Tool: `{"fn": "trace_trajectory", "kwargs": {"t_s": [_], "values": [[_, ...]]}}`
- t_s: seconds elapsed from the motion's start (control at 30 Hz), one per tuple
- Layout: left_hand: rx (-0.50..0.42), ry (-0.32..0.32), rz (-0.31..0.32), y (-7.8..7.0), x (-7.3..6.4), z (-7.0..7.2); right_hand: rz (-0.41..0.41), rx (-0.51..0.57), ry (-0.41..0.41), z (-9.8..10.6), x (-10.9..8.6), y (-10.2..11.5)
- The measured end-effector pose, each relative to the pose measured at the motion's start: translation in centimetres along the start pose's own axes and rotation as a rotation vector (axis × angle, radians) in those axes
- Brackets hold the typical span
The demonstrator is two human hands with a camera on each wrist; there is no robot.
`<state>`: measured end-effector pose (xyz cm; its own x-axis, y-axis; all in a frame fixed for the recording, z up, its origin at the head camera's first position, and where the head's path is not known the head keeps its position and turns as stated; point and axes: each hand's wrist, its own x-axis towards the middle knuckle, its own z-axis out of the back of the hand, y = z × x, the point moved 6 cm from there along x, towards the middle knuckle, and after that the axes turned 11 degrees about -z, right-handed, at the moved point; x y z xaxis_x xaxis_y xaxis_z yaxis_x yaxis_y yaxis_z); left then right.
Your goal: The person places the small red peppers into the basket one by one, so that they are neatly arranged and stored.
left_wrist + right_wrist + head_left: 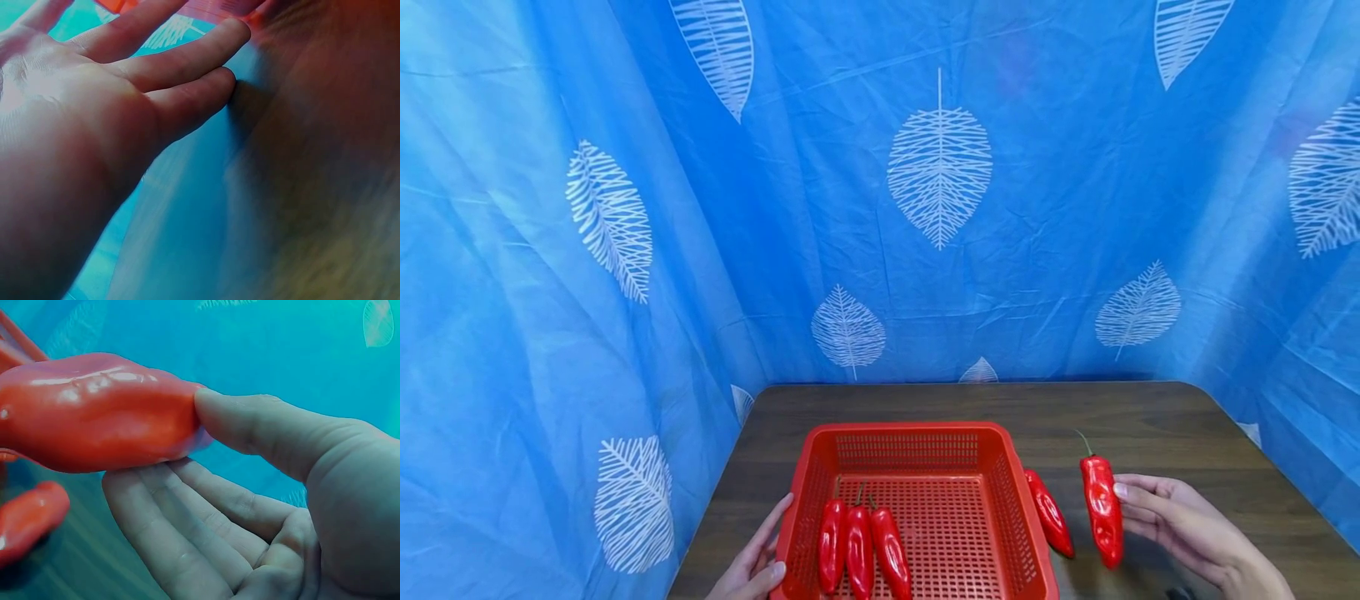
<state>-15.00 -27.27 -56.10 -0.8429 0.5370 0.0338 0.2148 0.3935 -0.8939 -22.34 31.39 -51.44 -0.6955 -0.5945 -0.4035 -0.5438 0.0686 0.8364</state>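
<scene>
A red chili pepper [1102, 512] hangs at the right of the basket, stem pointing up and away. My right hand [1191, 525] pinches it between thumb and fingers; the right wrist view shows the thumb on top of the glossy pepper [106, 415] and the fingers beneath. The red plastic basket [910, 429] holds three peppers [860, 546] lying side by side in its left half. At the basket's left wall rests my left hand [752, 562], fingertips right at the rim. Its fingers look extended and relaxed in the left wrist view [181, 69].
Another red pepper [1050, 512] lies on the table against the basket's right outer side. The dark wooden table [1120, 408] has rounded far corners. A blue curtain with white leaf prints [940, 292] hangs behind it and along both sides.
</scene>
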Motion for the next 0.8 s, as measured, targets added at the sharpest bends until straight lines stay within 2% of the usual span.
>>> {"fn": "trace_trajectory", "kwargs": {"t_s": [0.17, 0.3, 0.53, 0.7, 0.8], "values": [[0.043, 0.057, -0.069, -0.3, 0.1, -0.3, 0.017, -0.042, -0.04, -1.5, 0.9, 1.0], [0.073, 0.079, -0.112, -0.4, 0.1, -0.4, 0.04, -0.044, -0.031, -3.1, 1.7, 1.6], [0.057, 0.047, -0.078, -0.2, 0.1, -0.3, 0.13, -0.09, 0.085, -6.7, 3.4, 3.0], [0.037, 0.036, -0.062, -0.2, 0.0, -0.1, 0.148, -0.135, 0.058, -9.0, 4.9, 4.1], [0.043, 0.049, -0.073, -0.2, 0.0, -0.2, 0.154, -0.174, 0.031, -10.5, 6.0, 4.8]]}}
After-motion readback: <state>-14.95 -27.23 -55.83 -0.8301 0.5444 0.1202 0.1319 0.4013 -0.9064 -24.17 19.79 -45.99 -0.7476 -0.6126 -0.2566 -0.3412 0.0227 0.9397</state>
